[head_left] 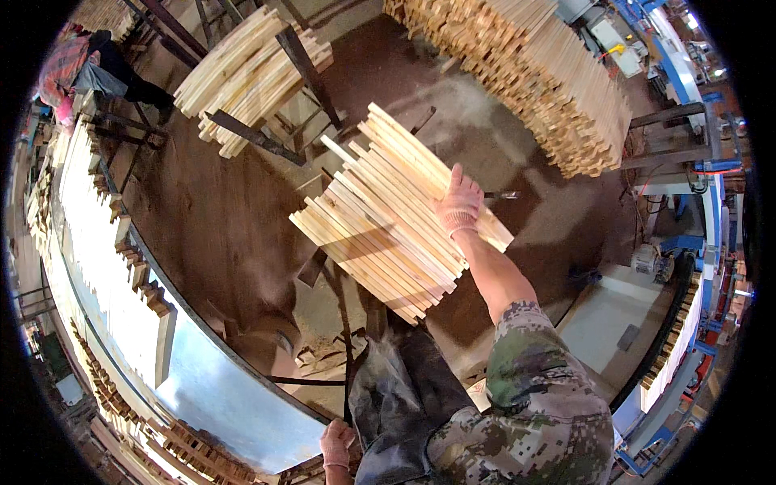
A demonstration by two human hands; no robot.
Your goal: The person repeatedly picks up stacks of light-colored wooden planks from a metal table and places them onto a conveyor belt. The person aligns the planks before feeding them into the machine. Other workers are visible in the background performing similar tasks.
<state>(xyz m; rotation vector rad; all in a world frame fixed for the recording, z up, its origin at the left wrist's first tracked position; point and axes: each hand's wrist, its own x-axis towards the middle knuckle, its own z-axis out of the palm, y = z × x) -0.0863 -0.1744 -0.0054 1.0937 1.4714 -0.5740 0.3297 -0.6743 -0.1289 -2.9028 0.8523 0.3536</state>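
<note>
My right hand (461, 200), in a pale glove, is closed over a wide pale wooden strip (408, 153) on the right side of a layer of strips. The other wooden strips (380, 230) lie side by side in front of me, their ends uneven, on a dark metal stand. Low in the view, my left hand (337, 443) is gloved too. Its fingers are curled beside the near end of a blue-grey table (234, 404), and whatever they may hold is hidden.
At the far right rises a big stack of strips (525, 81); a smaller pile (250, 77) sits on dark metal posts (307, 73). Boards (89, 202) line the table at left. A person (89, 73) stands far left. Blue machinery (687, 242) runs along the right.
</note>
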